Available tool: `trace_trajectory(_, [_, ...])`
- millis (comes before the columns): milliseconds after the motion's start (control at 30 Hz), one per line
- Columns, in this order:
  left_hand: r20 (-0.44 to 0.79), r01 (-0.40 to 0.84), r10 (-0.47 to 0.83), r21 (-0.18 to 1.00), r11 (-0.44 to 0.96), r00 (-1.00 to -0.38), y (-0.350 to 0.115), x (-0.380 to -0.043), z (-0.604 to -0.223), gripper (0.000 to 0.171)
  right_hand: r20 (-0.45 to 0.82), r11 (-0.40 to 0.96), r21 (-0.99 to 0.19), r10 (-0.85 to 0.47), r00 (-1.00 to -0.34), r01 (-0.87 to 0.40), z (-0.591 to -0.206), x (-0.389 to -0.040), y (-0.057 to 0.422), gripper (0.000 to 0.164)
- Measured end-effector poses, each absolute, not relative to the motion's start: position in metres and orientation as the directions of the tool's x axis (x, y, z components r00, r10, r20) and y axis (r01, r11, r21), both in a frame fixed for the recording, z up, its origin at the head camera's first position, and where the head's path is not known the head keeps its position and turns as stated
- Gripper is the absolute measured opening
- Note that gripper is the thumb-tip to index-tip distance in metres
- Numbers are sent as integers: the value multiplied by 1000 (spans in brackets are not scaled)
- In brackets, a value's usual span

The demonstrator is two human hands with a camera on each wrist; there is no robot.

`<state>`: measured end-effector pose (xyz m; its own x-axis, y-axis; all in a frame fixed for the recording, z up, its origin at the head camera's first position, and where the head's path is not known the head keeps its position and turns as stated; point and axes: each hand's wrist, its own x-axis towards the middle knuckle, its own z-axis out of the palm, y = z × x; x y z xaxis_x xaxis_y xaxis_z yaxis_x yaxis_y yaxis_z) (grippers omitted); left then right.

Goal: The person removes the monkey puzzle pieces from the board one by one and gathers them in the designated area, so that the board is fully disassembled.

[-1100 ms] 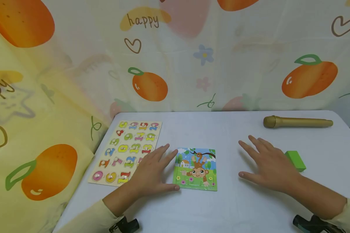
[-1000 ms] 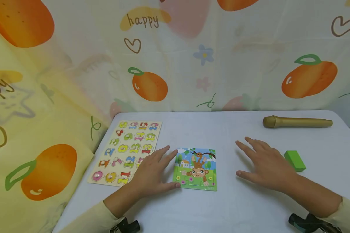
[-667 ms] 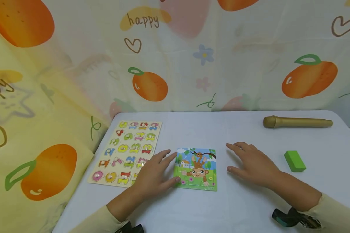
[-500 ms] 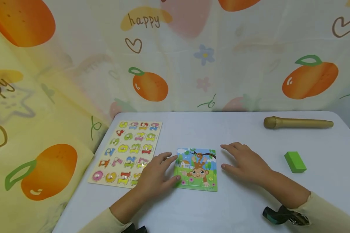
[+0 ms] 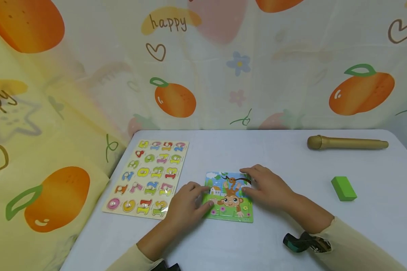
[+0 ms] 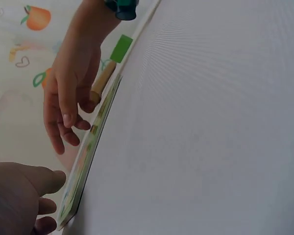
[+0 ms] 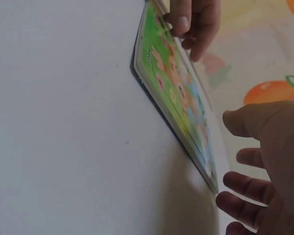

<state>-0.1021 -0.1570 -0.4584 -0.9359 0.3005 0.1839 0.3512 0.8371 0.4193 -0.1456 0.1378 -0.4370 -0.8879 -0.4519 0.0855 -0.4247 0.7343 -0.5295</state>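
A square jigsaw puzzle (image 5: 231, 216) with a monkey picture lies flat on the white table (image 5: 244, 248). My left hand (image 5: 186, 203) is at its left edge, thumb and forefinger apart and overlapping that edge in the head view. On the opposite side, my right hand (image 5: 271, 188) hovers by the upper right corner with its fingers loosely bent. The right wrist view shows a gap between the right thumb (image 7: 242, 122) and the puzzle's face. Neither hand holds anything.
Left of the puzzle lies a number board (image 5: 146, 180) with colourful number pieces. A green block (image 5: 344, 188) sits to the right, and a gold microphone-shaped stick (image 5: 347, 142) lies near the back edge. Behind hangs a fruit-print curtain (image 5: 210, 67).
My right hand has moved left, from beside the green block to the puzzle's right edge. The left hand has shifted slightly right, its fingers more bent. The puzzle has stayed in place.
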Motion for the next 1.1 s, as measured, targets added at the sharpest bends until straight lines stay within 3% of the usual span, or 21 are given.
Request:
trace_trajectory(500, [206, 414, 359, 426, 804, -910, -158, -104, -465, 38, 54, 678, -599, -497, -866, -427, -442, -161, 99, 48])
trace_trajectory(1100, [206, 401, 344, 430, 809, -916, -161, -105, -467, 40, 40, 711, -551, -500, -865, -437, -445, -175, 63, 45])
